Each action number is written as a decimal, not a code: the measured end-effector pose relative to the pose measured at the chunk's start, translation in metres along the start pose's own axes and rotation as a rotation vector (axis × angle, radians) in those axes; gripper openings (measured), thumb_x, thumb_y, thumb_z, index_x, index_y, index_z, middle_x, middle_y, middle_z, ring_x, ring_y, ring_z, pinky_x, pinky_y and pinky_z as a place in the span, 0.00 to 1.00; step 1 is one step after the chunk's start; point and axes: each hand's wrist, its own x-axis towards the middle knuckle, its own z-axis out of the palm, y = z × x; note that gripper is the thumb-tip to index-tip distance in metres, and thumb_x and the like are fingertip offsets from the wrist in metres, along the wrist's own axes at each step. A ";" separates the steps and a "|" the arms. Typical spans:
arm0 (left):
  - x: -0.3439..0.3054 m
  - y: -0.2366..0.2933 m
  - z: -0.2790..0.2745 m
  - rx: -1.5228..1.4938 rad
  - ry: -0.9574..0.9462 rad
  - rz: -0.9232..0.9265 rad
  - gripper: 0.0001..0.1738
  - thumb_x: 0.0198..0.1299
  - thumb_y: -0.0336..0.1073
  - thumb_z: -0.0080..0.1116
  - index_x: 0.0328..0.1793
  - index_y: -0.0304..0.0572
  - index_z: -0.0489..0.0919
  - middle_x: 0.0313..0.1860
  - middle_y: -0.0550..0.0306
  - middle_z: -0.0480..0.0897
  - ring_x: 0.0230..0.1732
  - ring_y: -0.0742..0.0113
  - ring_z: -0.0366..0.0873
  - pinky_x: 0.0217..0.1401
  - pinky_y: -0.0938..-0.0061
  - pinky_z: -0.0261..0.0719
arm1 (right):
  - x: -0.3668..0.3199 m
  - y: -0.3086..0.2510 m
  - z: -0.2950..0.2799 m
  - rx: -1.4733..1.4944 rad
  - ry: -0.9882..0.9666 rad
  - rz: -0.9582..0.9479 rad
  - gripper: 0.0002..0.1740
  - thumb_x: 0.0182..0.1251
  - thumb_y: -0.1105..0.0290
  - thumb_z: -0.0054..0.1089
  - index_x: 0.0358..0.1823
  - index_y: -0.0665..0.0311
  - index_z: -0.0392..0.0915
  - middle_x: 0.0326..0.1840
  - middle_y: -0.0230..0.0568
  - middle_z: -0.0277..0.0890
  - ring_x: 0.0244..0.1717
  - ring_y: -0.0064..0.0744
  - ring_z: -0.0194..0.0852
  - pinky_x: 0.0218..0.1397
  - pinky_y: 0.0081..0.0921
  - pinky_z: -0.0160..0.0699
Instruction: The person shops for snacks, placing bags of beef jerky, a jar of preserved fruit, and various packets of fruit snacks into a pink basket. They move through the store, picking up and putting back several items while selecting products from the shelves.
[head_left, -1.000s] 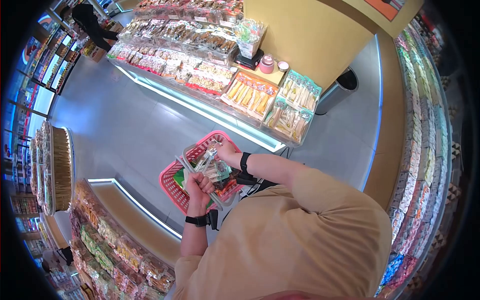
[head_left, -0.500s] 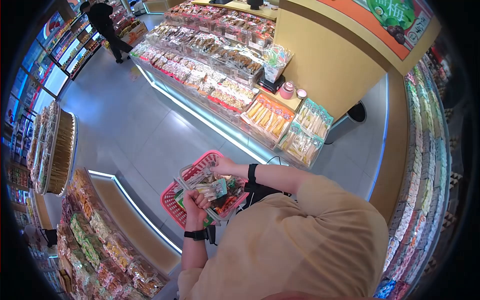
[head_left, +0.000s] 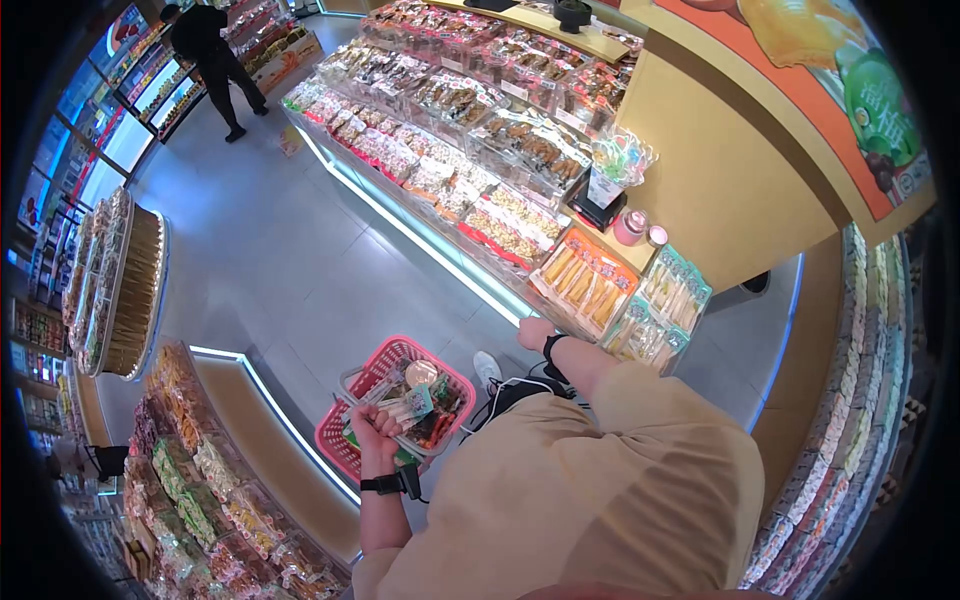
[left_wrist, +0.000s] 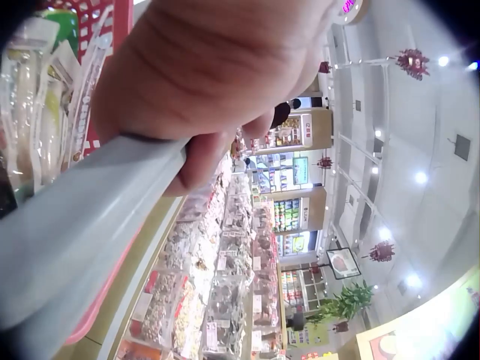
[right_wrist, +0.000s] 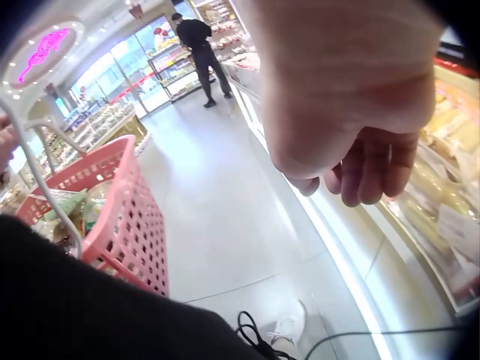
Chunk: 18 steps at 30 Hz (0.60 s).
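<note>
My left hand [head_left: 376, 432] grips the grey handle [left_wrist: 90, 217] of a pink plastic shopping basket [head_left: 455, 385], its fingers curled round the bar. In the basket lie clear packets of pale sticks [head_left: 408, 408], a round pale-topped item [head_left: 421, 373] and some dark and red packs. My right hand [head_left: 536, 332] is away from the basket, by the lit front edge of the display counter. Its fingers [right_wrist: 371, 169] hang loosely curled in the right wrist view and hold nothing. Beyond it are orange-trimmed packets [head_left: 585, 280] and green-topped packets [head_left: 672, 290].
The long counter [head_left: 420, 245] bears rows of snack packs, a pink jar [head_left: 631, 227] and a cup [head_left: 607, 185]. A person in black [head_left: 205, 60] stands at the far left. A round stand [head_left: 135, 290], a snack bin [head_left: 215, 470] and a right-hand shelf [head_left: 850, 400] flank the floor.
My right hand has come out of the basket and moved right to the counter's edge. My left hand keeps hold of the handle. The head view has swung, showing more counter.
</note>
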 end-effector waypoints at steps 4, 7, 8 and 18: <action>0.032 0.047 0.004 0.001 0.150 0.038 0.18 0.56 0.45 0.49 0.17 0.56 0.57 0.11 0.70 0.50 0.11 0.75 0.46 0.13 0.76 0.47 | 0.051 0.011 -0.006 0.010 -0.111 0.105 0.23 0.61 0.56 0.54 0.51 0.64 0.81 0.49 0.51 0.82 0.53 0.48 0.81 0.57 0.43 0.79; 0.060 0.079 0.003 0.023 0.231 0.061 0.20 0.56 0.45 0.50 0.17 0.57 0.56 0.11 0.70 0.50 0.11 0.75 0.46 0.14 0.76 0.47 | 0.073 0.005 -0.023 0.029 -0.136 0.105 0.21 0.62 0.59 0.53 0.49 0.66 0.82 0.51 0.52 0.82 0.54 0.48 0.81 0.57 0.41 0.79; 0.070 0.093 -0.002 0.033 0.253 0.051 0.20 0.56 0.46 0.51 0.17 0.57 0.56 0.11 0.70 0.50 0.11 0.75 0.46 0.14 0.76 0.47 | 0.077 0.003 -0.025 0.045 -0.140 0.103 0.20 0.62 0.61 0.53 0.48 0.67 0.83 0.52 0.53 0.82 0.53 0.48 0.81 0.56 0.41 0.79; 0.180 0.216 -0.010 0.124 0.428 0.038 0.24 0.59 0.51 0.53 0.17 0.58 0.55 0.12 0.70 0.49 0.12 0.74 0.47 0.16 0.75 0.47 | 0.126 0.008 -0.024 0.245 -0.204 0.165 0.26 0.63 0.52 0.57 0.31 0.75 0.82 0.28 0.52 0.83 0.25 0.40 0.85 0.31 0.33 0.84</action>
